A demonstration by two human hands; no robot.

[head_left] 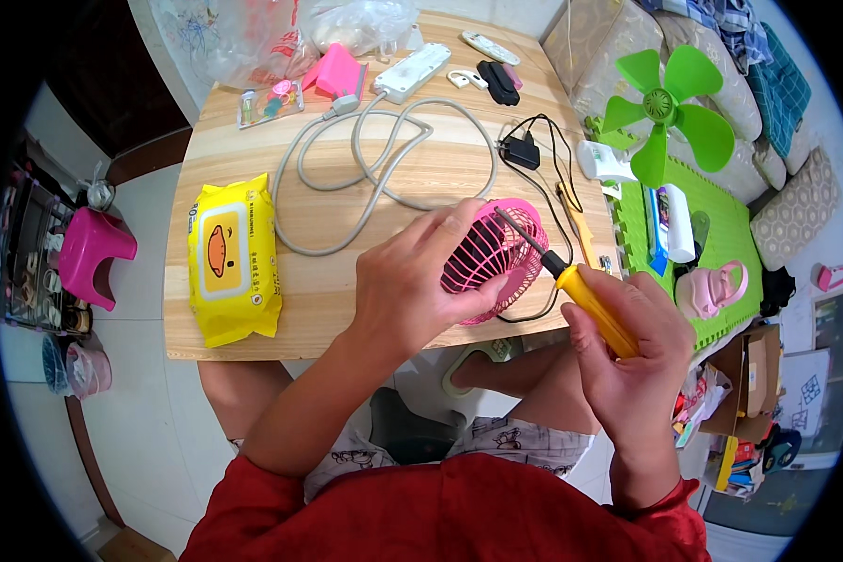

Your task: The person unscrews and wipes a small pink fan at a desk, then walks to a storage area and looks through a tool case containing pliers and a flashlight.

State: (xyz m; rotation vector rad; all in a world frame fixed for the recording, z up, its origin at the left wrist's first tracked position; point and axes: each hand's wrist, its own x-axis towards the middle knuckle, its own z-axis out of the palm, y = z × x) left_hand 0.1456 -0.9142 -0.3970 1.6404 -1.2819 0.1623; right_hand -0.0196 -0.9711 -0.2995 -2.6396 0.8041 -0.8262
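Observation:
My left hand [412,281] grips a small pink fan with a wire cage [510,276] near the table's front edge, thumb across the lower bars. My right hand [632,347] holds a screwdriver with a yellow handle [585,300]; its dark tip reaches the upper rim of the cage, though I cannot tell exactly what it touches. A black cable runs from under the fan past a black plug adapter [520,152]. A yellow wooden-looking tool [581,225] lies to the right, partly under cable.
A yellow wipes pack [234,262], coiled grey cable [384,187], white power strip [412,70] and pink object [337,70] occupy the wooden table [197,159]. Green fan blades [702,136] are upright at right above a green mat [731,234]. A pink stool [94,253] stands left.

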